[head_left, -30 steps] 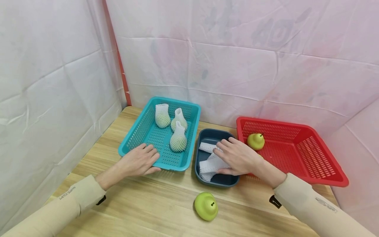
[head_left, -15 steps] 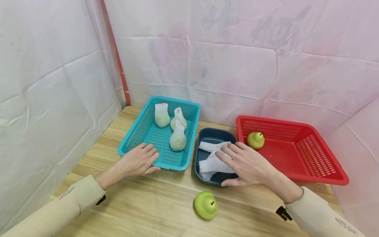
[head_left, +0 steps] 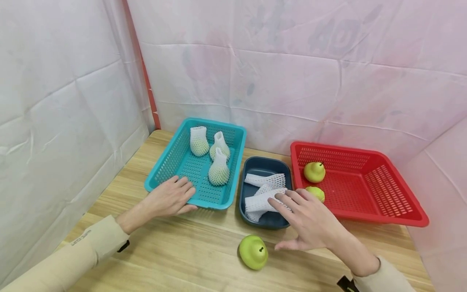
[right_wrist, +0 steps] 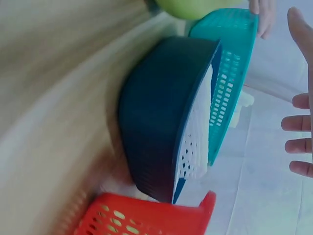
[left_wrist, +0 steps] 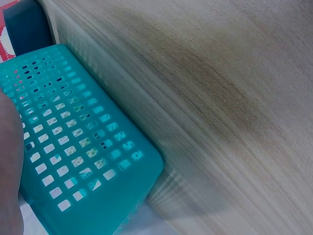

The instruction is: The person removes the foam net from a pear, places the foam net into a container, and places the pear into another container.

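My left hand holds the front rim of a teal perforated basket, fingers over the edge and thumb toward the outside. Inside the basket are three pears in white foam nets, one of them the netted pear nearest the front. My right hand hangs with fingers spread and nothing in them, above the front right corner of a dark blue tray. Several white foam nets lie in that tray. A bare green pear rests on the table just left of my right thumb.
A red perforated basket stands to the right, with a green pear and another pear at its left side. The wooden table is bordered by white and pinkish cloth walls behind and at both sides.
My right hand has moved from over the foam nets toward the front right, spreading its fingers and uncovering the nets and the second pear in the red basket. My left hand has stayed put.
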Tool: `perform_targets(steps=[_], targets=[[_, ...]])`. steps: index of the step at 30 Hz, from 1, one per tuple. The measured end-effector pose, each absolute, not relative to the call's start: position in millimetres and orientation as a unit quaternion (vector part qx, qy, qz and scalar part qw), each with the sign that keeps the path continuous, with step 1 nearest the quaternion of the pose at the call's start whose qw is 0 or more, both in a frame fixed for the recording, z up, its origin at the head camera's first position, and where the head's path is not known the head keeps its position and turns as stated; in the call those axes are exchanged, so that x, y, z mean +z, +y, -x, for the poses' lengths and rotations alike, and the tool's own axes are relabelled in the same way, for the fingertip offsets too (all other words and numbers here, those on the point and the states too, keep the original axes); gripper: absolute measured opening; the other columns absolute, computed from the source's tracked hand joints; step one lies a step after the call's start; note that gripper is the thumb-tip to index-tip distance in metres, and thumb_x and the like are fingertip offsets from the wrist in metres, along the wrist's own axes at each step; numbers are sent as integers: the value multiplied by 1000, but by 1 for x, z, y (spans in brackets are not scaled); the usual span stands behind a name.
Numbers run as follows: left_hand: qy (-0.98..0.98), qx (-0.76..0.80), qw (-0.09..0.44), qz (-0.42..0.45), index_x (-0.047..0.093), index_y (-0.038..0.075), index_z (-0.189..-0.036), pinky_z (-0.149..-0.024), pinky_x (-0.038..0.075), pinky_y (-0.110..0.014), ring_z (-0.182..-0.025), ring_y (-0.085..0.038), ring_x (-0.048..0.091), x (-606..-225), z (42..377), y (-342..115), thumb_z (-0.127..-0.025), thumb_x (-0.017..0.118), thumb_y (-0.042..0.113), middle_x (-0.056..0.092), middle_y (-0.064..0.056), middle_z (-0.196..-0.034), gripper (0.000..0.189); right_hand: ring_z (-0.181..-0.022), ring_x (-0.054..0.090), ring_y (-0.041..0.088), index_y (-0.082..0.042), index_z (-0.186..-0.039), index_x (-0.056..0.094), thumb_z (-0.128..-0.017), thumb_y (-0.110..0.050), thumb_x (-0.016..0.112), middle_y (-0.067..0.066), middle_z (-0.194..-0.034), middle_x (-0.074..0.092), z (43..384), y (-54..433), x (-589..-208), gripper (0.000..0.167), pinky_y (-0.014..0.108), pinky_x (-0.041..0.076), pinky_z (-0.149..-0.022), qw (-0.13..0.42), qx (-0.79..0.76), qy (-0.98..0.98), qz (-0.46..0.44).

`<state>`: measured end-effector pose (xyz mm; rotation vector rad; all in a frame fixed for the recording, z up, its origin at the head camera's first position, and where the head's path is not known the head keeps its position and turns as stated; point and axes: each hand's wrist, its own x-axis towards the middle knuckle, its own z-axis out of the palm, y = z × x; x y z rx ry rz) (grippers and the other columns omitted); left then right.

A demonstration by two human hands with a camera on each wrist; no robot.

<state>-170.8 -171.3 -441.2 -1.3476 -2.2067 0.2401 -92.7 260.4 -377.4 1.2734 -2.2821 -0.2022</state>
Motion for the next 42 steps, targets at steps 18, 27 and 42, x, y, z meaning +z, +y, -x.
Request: perform_targets(steps=[18,27,42], targets=[[-816,92,273,501,49,13,-88,-69,36,-31,-74,-19,44,-441,170,-171,-106,46,61,54,1,-79,51,-102,60,21,-13,-133,65,-78,-95,52,2,-118,71,53,247,-418,100,42,50,-88,257,-43,-848,-461],[-821,87,272,495,48,13,-87,-69,36,-31,-74,-19,43,-442,170,-172,-112,14,59,54,0,-79,62,-98,59,20,-16,-130,67,-78,-96,50,-2,-112,71,48,242,-433,97,41,50,-89,241,-50,-849,-468],[-824,95,257,495,51,14,-89,-70,37,-30,-76,-19,45,-440,169,-171,-106,44,61,56,1,-81,51,-96,55,17,-15,-128,68,-82,-95,48,-3,-116,69,50,228,-448,95,35,43,-85,221,-54,-840,-492]])
